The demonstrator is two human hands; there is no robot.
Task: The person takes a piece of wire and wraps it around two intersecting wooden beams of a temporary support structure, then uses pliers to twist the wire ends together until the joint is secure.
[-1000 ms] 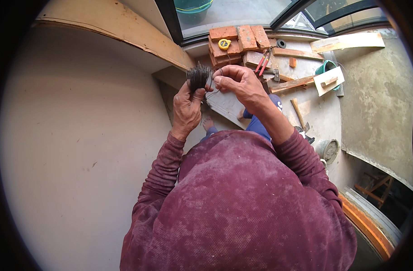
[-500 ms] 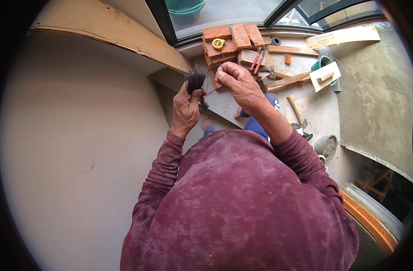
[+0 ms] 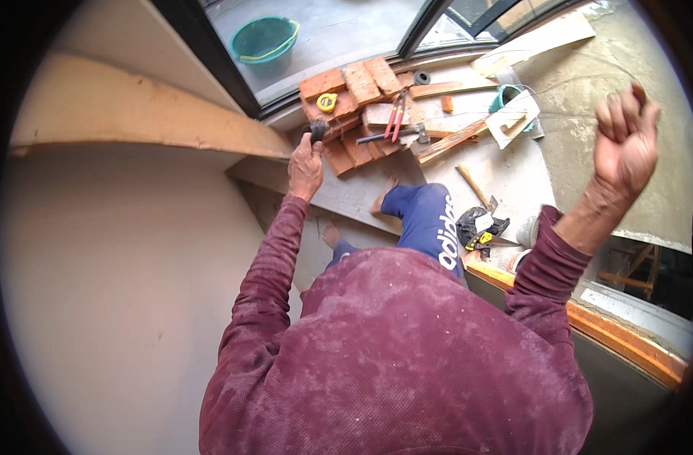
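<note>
On my feed, the left hand (image 3: 306, 171) is wrapped around a dark wire bundle (image 3: 317, 131) at its fingertips, forward of the palm; long axis unreadable to me. The right hand (image 3: 625, 148) is raised, fingers curled, whether pinching a strand I cannot tell. From it, the bundle lies leftward, well apart. Bricks (image 3: 361, 83) sit right of and beyond the left hand.

Left of upper centre, the left hand (image 3: 306, 171) partly covers a dark bundle (image 3: 317, 130), too small to make out in detail. At upper right, whether the right hand (image 3: 627, 144) (it is curled) pinches anything is unclear; a white board (image 3: 504, 136) part-hides a green bucket (image 3: 504, 97).
</note>
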